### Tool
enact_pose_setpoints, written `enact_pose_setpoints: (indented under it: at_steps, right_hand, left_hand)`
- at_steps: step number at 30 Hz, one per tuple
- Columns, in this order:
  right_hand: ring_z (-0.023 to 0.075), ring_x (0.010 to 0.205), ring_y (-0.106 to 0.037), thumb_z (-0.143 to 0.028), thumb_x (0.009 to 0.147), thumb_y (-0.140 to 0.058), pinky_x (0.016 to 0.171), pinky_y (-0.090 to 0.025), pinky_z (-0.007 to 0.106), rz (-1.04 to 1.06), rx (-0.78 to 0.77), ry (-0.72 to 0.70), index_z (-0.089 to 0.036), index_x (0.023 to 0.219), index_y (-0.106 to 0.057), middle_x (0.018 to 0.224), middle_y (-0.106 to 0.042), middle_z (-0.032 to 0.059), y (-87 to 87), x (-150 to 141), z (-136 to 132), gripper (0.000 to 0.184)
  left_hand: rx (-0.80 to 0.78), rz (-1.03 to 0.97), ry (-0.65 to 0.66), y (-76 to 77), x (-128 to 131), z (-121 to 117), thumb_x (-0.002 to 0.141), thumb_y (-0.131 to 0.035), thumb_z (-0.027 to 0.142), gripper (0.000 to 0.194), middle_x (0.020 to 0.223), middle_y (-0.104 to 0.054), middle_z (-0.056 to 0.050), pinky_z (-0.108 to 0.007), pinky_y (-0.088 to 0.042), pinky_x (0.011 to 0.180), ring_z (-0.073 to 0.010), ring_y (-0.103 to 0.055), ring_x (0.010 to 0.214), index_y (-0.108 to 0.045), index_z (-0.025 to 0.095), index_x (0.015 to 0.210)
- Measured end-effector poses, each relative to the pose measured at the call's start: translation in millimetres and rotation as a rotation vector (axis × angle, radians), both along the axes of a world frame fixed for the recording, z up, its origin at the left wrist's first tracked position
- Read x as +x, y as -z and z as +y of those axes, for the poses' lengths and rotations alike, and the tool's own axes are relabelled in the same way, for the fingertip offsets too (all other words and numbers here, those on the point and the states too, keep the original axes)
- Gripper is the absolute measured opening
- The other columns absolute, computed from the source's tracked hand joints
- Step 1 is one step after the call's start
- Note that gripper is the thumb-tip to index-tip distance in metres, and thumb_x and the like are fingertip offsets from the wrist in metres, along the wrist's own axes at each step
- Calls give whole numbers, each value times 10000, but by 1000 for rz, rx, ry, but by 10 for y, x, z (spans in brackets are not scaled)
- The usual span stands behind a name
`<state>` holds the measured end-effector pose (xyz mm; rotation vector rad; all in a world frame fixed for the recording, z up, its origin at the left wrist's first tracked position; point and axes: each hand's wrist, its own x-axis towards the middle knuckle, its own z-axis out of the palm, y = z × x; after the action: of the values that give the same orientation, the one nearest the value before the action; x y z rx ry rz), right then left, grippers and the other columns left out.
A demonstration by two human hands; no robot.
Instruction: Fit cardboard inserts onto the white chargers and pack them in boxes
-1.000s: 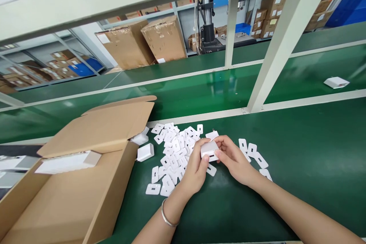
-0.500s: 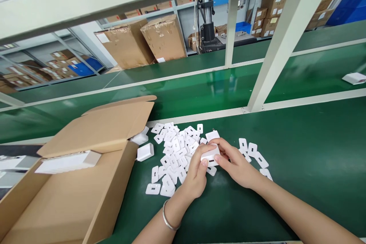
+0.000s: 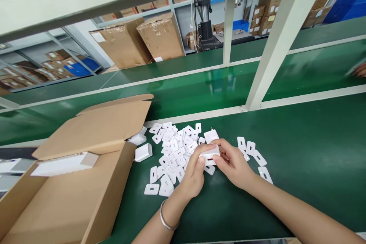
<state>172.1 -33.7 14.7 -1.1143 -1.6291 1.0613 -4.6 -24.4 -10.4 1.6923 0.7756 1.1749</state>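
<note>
Both my hands grip one small white charger body (image 3: 210,155) just above the green bench (image 3: 300,148). My left hand (image 3: 194,171) curls round its left side, thumb and forefinger pinching it. My right hand (image 3: 233,162) closes on its right side. The face turned toward me has a small red slot. A pile of several flat white plastic cover plates (image 3: 171,152) lies to the left of my hands, and a few more plates (image 3: 253,152) lie to the right. Another white charger (image 3: 211,135) sits just behind my fingers.
An open cardboard box (image 3: 71,190) stands at the left, with a white charger (image 3: 143,152) beside it. A green conveyor belt (image 3: 185,91) runs behind a white frame post (image 3: 274,42). A blurred hand (image 3: 360,70) shows at the far right edge.
The charger has been turned in my hands so its slotted face shows. The white item on the conveyor has moved off to the right, where a blurred hand now shows.
</note>
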Motion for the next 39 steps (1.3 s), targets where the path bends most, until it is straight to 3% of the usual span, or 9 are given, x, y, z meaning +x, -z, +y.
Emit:
enact_pose_setpoints:
  at_steps: [6,9,13,20,25,28,32,35,39]
  right_hand:
    - [153,640,-505,-511,1058,-461,596,-371,288,12,22,-13,-225,1118,-575,733,-535,-36,14,4,-10,313]
    - [186,763,-586,-522,1085,-383,692,-430,315,9,47,-7,-231,1110,-564,818,-591,-4,6,-11,-18,343]
    - [181,736,-580,-525,1072,-422,677,-428,313,-25,30,15,-229,1113,-569,815,-588,-7,5,-30,-28,333]
    - [157,652,-501,-542,1076,-400,623,-373,299,-45,-69,23,-226,1081,-562,740,-539,-33,21,-30,-19,356]
    - [144,620,-486,-517,1010,-576,575,-354,281,-59,-94,1,-220,1157,-551,736,-540,-48,26,-41,-21,332]
    - [143,614,-477,-507,1005,-597,569,-364,283,-67,25,-3,-225,1205,-553,763,-553,-40,27,-25,-3,348]
    - [183,749,-572,-455,1008,-608,681,-477,325,-173,228,-2,-244,1310,-529,1008,-654,41,45,4,51,377]
    - [237,938,-632,-347,1007,-592,819,-545,388,-274,322,-48,-271,1491,-406,1218,-647,98,72,4,72,524]
    - [282,1068,-616,-247,978,-547,908,-559,440,-426,415,18,-236,1615,-232,1245,-609,130,139,33,110,711]
  left_hand:
    - [58,19,-4,-20,15,29,1122,-367,463,429,1276,-704,-90,-375,-522,1027,-230,-667,1146,-666,254,1347]
    - [132,46,-37,-10,14,45,1124,-401,404,381,1268,-737,-71,-364,-475,1105,-212,-674,1176,-698,255,1310]
    - [156,58,-85,12,10,45,1125,-410,382,369,1228,-768,-51,-368,-399,1197,-197,-688,1181,-731,257,1258]
    - [6,-1,-90,9,60,49,1126,-372,435,426,1196,-758,-81,-350,-542,990,-215,-703,1101,-736,235,1220]
    - [74,18,-57,14,30,75,1114,-402,453,399,1132,-735,-83,-364,-548,933,-220,-686,1013,-713,242,1247]
    - [72,-2,-17,15,4,68,1102,-403,509,413,1163,-702,-80,-398,-528,983,-234,-663,1048,-680,273,1295]
    - [-160,-96,59,38,14,76,1093,-256,607,546,1395,-585,-98,-448,-536,1014,-267,-625,1156,-546,317,1454]
    - [-228,-96,-11,36,23,150,1073,-434,567,466,1413,-570,-91,-423,-526,1036,-262,-605,1199,-549,314,1447]
    - [-152,-155,-184,-122,-70,316,986,-645,534,467,1152,-651,-75,-368,-553,909,-228,-640,1029,-582,270,1366]
